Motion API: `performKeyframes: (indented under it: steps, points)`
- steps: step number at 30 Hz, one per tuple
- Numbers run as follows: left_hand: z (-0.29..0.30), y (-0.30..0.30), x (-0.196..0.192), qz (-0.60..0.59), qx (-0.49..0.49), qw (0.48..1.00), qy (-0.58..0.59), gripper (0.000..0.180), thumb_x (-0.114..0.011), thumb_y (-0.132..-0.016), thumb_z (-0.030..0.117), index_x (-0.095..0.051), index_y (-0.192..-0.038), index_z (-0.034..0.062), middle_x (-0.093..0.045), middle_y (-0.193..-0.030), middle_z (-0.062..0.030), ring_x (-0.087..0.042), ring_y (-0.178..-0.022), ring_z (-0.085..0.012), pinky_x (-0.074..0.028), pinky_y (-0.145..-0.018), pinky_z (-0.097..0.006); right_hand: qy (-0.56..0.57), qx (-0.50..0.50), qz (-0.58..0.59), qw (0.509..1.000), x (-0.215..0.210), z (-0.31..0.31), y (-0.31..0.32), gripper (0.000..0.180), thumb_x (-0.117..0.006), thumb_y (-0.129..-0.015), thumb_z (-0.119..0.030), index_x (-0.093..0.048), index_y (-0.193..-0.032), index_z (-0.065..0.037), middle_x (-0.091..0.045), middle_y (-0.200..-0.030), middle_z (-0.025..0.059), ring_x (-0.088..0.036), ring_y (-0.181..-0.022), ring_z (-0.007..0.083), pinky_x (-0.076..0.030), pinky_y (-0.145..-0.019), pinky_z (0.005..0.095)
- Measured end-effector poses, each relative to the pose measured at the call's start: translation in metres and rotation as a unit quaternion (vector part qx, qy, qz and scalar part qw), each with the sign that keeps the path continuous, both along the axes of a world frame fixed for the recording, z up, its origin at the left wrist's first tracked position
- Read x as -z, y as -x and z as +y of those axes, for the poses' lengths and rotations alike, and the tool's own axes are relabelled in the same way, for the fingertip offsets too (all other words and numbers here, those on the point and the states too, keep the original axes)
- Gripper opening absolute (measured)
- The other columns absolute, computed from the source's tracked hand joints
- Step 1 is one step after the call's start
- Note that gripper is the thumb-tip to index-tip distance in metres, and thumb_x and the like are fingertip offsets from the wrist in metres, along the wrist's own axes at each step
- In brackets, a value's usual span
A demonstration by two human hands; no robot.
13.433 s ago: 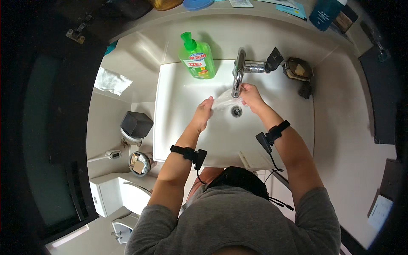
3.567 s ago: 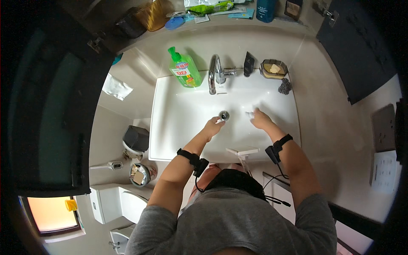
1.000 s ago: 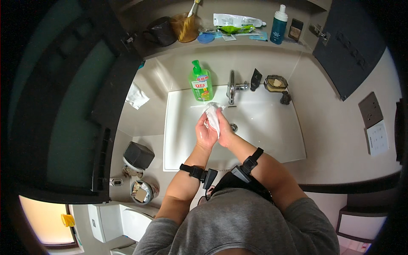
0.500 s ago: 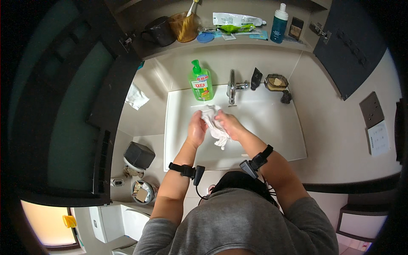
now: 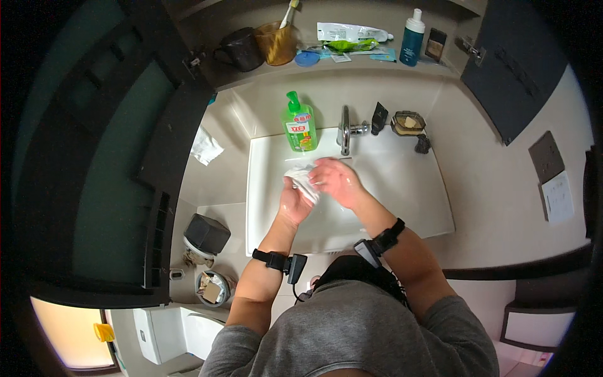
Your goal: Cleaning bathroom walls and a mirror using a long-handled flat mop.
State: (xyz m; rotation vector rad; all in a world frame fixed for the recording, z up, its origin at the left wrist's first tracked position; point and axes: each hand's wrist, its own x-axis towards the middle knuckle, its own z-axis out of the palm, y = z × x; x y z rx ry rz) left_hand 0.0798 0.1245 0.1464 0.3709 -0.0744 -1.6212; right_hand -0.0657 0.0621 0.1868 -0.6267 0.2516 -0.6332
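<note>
Over wht sink (image 5: 402,195), L of ctr: 1 wht cloth (image 5: 301,178), crumpled, betw. your L hand (image 5: 295,202) & R hand (image 5: 340,181). L: half-curled, cloth held agst palm. R: fingers loosely bent at cloth's R side; gripping or not, can't tell. Beyond: grn pump bottle (image 5: 301,130), chrome faucet (image 5: 345,130).

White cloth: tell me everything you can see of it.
The white cloth looks like soft, thin fabric, crumpled into a loose bundle with shadowed creases. It is held over the white sink, nearer the person than the green pump bottle. The left hand holds it from the near side; the right hand covers part of its right edge, so its full outline is hidden. Whether it is wet is unclear.
</note>
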Motion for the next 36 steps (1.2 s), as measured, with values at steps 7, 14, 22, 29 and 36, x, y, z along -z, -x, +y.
performKeyframes:
  steps: [7,14,22,29,36]
  points:
    - [0.013,0.009,-0.005,-0.067,0.104,0.992,0.012,0.054,-0.019,-0.088,0.049,-0.040,-0.116,0.0083,-0.052,-0.110,-0.0101,-0.052,-0.098,-0.0239,-0.043,-0.085,-0.037,0.037,0.042,0.212,0.976,0.013,0.006,-0.008,0.025,-0.051,-0.080,-0.020,-0.053,-0.096,-0.002,-0.058,-0.089,0.0108,-0.056,-0.080,0.0193,-0.045,-0.072,0.0310]
    - [0.024,0.005,-0.057,-0.192,0.136,0.972,0.024,0.055,-0.024,-0.089,0.047,-0.037,-0.120,0.0038,-0.053,-0.110,-0.0137,-0.057,-0.093,-0.0225,-0.047,-0.077,-0.032,-0.047,-0.002,0.200,0.979,-0.014,-0.005,0.017,0.024,-0.057,-0.080,-0.022,-0.054,-0.093,-0.003,-0.058,-0.087,0.0058,-0.056,-0.080,0.0132,-0.046,-0.070,0.0289]
    - [0.018,-0.015,-0.039,-0.442,0.005,0.897,-0.030,0.020,-0.054,-0.083,0.021,-0.057,-0.085,0.0021,-0.060,-0.077,-0.0005,-0.052,-0.066,-0.0061,-0.040,-0.061,-0.020,0.065,0.210,0.229,0.948,-0.018,0.003,0.024,0.023,-0.055,-0.082,-0.019,-0.054,-0.095,0.000,-0.058,-0.079,0.0047,-0.057,-0.071,0.0126,-0.048,-0.062,0.0258]
    - [0.043,-0.035,-0.028,-0.472,-0.024,0.880,-0.051,0.020,-0.051,-0.085,0.025,-0.056,-0.085,0.0061,-0.055,-0.068,0.0008,-0.049,-0.059,-0.0058,-0.038,-0.053,-0.017,0.267,0.249,0.371,0.854,-0.023,-0.017,0.044,0.025,-0.054,-0.081,-0.024,-0.059,-0.087,0.000,-0.053,-0.069,-0.0006,-0.044,-0.057,0.0076,-0.037,-0.049,0.0234]
    - [0.043,-0.023,0.016,-0.432,0.117,0.891,-0.069,0.053,-0.034,-0.084,0.054,-0.047,-0.110,0.0092,-0.051,-0.102,-0.0035,-0.046,-0.097,-0.0141,-0.040,-0.080,-0.031,0.005,0.169,0.113,0.979,-0.046,0.005,0.018,0.025,-0.048,-0.086,-0.022,-0.052,-0.096,0.001,-0.056,-0.082,0.0085,-0.057,-0.073,0.0178,-0.049,-0.062,0.0308]
